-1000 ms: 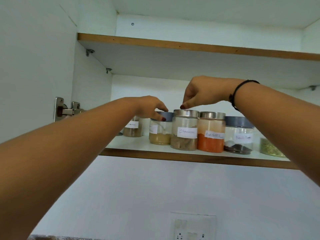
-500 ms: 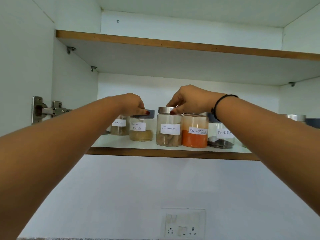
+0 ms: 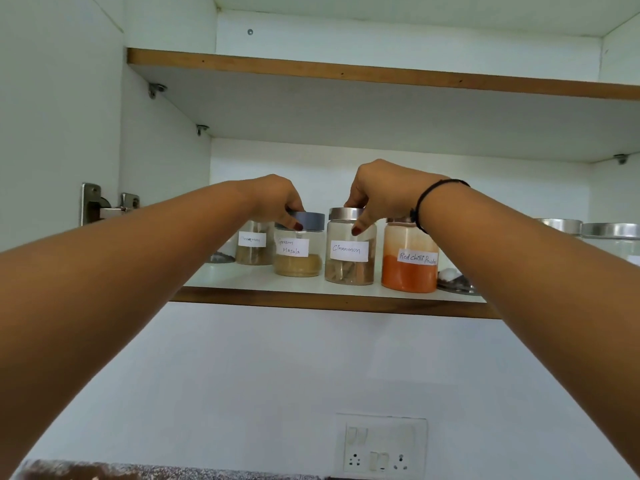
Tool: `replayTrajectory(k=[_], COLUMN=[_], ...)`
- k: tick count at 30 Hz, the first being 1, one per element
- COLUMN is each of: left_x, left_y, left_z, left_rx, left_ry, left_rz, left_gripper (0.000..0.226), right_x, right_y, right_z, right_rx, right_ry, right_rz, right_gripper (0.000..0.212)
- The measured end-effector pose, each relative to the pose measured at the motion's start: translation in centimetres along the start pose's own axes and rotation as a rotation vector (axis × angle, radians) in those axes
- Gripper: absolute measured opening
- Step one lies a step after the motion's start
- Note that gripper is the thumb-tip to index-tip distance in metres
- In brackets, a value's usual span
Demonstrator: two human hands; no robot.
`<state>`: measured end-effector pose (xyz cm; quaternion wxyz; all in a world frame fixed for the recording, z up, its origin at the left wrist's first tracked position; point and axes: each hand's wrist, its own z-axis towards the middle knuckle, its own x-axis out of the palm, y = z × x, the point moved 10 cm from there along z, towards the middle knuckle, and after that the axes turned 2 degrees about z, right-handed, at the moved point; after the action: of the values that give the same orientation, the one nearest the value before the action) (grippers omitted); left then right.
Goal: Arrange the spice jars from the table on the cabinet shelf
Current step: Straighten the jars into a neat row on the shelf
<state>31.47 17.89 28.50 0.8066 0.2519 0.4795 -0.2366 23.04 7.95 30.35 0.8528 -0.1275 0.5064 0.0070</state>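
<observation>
Several labelled spice jars stand in a row on the lower cabinet shelf [image 3: 263, 295]. My left hand [image 3: 277, 199] grips the grey lid of the Garam Masala jar [image 3: 297, 258]. My right hand [image 3: 381, 192] holds the steel lid of the Cinnamon jar [image 3: 349, 261], thumb down on the glass. To its right stands the Red chilli powder jar [image 3: 410, 268], its lid partly hidden by my right wrist. Another small labelled jar [image 3: 254, 244] sits behind, at the left, and a low jar [image 3: 455, 282] is mostly hidden behind my right forearm.
More steel-lidded jars [image 3: 588, 233] stand at the shelf's far right. An upper shelf [image 3: 346, 72] runs close overhead. A door hinge [image 3: 104, 202] sticks out on the left wall. A wall socket plate [image 3: 384, 445] sits below, above a speckled counter edge [image 3: 138, 471].
Both hands have settled lower onto the jar lids. The Garam Masala and Cinnamon jars now stand a little apart from each other. The view has shifted left and down.
</observation>
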Motion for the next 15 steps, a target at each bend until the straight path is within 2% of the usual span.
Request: replayTrajectory(k=[5,15], left_x=[0.5,1.5], left_y=[0.6,1.8], left_z=[1.1,2.7], left_rx=[-0.02,-0.067], left_ry=[-0.063,-0.077], left_rz=[-0.014,-0.009], left_gripper=[0.027,0.029], right_x=[0.8,2.1], right_y=[-0.2,-0.7], right_z=[1.2,4.1], right_rx=[0.013,0.037], right_ry=[0.006,-0.049], right_rz=[-0.03,0.005], right_gripper=[0.045,0.044])
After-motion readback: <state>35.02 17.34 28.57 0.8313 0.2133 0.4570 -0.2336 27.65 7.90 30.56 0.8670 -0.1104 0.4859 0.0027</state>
